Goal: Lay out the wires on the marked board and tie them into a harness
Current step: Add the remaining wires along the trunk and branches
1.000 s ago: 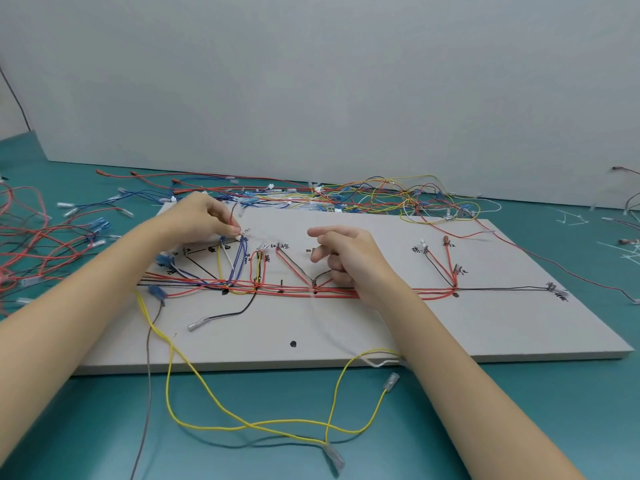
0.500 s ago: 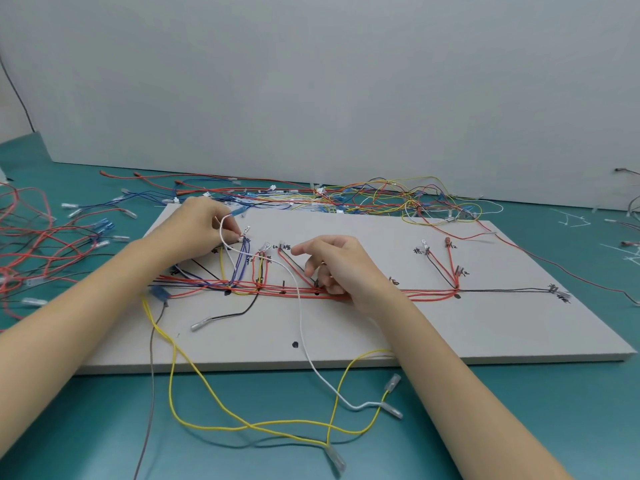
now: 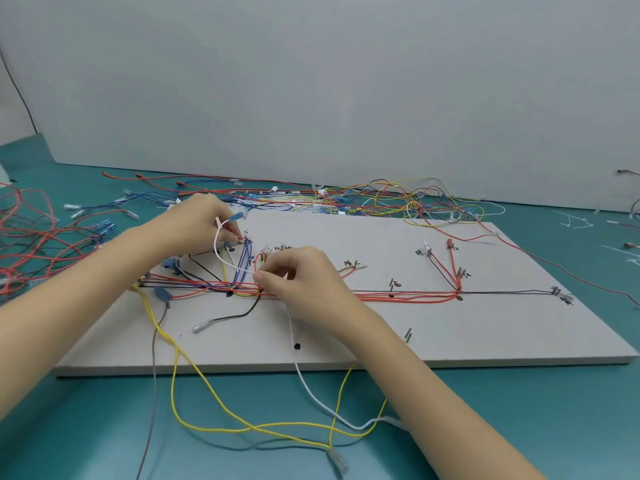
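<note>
On the left half of the marked board (image 3: 450, 327), a thin white wire (image 3: 221, 256) loops up from the red trunk bundle (image 3: 398, 296) toward the blue branch wires (image 3: 242, 268), then runs down off the board's near edge onto the counter (image 3: 519, 410), where its terminal end lies among slack yellow wires (image 3: 214, 403). The left hand (image 3: 194, 226), at the board's far-left corner region, pinches the white wire's upper end between thumb and fingertips, close to a small blue connector (image 3: 237, 216). The right hand (image 3: 301, 275), just beside the trunk bundle, has its fingers curled and pinches the same wire lower down, where it meets the bundle.

This wire looks very light and limp: it will sag and spring out of a route unless kept gently taut between two pinch points. The insulation seems smooth, so a fingertip pinch close to the peg or mark gives better control than a hold far along the slack. The crimped terminals are likely the stiffest parts and good handles for seating an end at its label, though pulling hard there risks straining the crimp.

Beyond the board's far edge lies a tangle of spare wires (image 3: 398, 199); more red wires (image 3: 31, 251) sprawl left of the board.
</note>
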Demonstrator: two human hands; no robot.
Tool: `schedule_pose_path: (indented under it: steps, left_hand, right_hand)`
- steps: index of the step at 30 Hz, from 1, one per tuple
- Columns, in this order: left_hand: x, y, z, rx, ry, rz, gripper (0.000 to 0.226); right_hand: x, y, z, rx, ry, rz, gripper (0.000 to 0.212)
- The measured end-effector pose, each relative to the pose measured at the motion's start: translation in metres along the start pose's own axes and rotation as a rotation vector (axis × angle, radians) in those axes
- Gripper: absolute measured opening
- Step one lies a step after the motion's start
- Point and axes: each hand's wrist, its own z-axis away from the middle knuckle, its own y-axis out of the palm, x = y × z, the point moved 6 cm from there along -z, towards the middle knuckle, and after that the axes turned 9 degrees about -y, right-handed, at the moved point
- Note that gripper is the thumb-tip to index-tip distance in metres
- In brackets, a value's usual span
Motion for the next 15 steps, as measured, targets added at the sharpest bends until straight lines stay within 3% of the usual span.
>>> schedule_pose_path:
  steps: [15]
  left_hand:
    - [0.013, -0.004, 0.013, -0.061, -0.019, 0.176, 0.014]
  right_hand:
    - [-0.002, -0.015, 0.005, -0.156, 0.133, -0.142, 0.014]
